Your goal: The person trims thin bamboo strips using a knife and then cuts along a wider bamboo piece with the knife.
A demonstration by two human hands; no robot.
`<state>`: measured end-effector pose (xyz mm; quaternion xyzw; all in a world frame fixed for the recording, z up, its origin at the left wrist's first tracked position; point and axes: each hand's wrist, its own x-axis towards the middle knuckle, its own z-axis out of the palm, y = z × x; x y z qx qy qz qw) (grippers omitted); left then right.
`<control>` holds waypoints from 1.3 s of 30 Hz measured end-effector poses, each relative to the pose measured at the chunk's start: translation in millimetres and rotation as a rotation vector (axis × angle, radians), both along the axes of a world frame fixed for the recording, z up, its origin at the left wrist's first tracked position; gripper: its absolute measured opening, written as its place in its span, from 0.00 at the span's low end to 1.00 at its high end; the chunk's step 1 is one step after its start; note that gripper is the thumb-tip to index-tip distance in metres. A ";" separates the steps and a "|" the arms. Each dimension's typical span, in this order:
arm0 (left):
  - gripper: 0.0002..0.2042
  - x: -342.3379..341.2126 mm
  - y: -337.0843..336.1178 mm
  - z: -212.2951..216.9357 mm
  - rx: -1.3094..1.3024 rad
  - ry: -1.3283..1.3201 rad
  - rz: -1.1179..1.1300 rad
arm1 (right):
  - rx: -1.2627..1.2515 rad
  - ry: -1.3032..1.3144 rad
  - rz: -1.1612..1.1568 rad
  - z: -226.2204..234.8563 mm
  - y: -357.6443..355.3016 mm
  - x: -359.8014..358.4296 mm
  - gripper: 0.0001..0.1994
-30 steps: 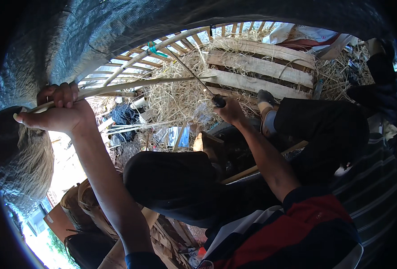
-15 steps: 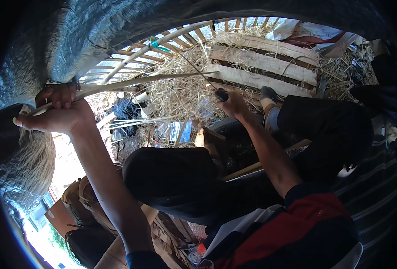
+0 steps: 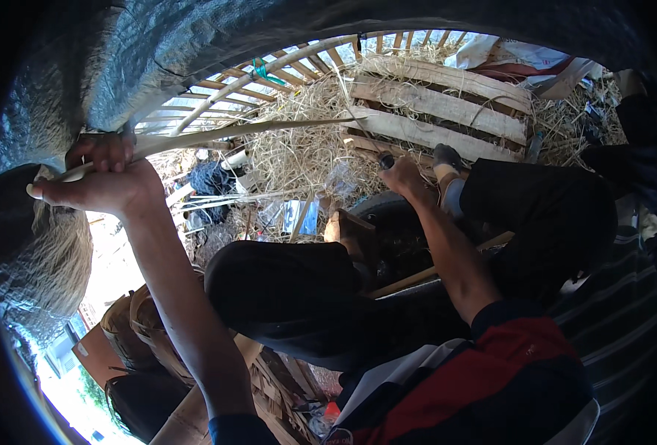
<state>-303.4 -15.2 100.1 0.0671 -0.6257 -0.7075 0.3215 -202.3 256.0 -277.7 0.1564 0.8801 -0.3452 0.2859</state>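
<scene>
- Cane strip (image 3: pixel 217 133), long, pale and flat, runs from the left hand (image 3: pixel 102 182) up and right across the straw, tapering to a thin tip near the pallet.
- Nearest the camera sit the person's striped red, white and dark shirt (image 3: pixel 491 386) and two knees in black trousers (image 3: pixel 284 297), folded up close.
- Left hand is raised at the left edge, fingers (image 3: pixel 106 152) curled shut around the thick end of the strip, thumb stretched out beneath it.
- Right hand (image 3: pixel 402 178) reaches forward over the right knee, closed round a dark tool handle (image 3: pixel 385 159); a thin blade or rod rises from it, too slim to tell which.
- Between the knees lies a dark round rim (image 3: pixel 387 208) with a wooden slat (image 3: pixel 417 276) across it.
- Woven baskets (image 3: pixel 139 334) and brown cardboard stand low at the left, just beside the left knee.
- Ground ahead is littered with loose straw (image 3: pixel 306 141) and pale shavings, leaving little bare floor.
- Farther off a slatted wooden pallet (image 3: pixel 447 104) lies on the straw, and a curved cane frame (image 3: pixel 269 70) arches behind it.
- Dark grey tarpaulin (image 3: pixel 121 59) hangs overhead and down the left, closing that side in.
</scene>
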 end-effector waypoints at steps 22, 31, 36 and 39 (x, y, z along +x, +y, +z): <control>0.40 13.7 -5.8 -1.8 0.048 0.073 -0.286 | -0.411 -0.177 -0.322 27.6 -4.7 11.6 0.12; 0.40 17.7 -33.7 -7.1 0.057 0.116 -0.481 | -0.453 0.125 -0.012 60.4 -15.9 5.3 0.16; 0.42 17.3 -36.7 -12.9 0.104 0.148 -0.681 | -0.136 -0.084 -0.037 -28.8 29.8 22.9 0.19; 0.42 13.6 -36.3 -14.9 0.087 0.153 -0.682 | -0.085 -0.049 0.009 -2.6 9.5 17.6 0.17</control>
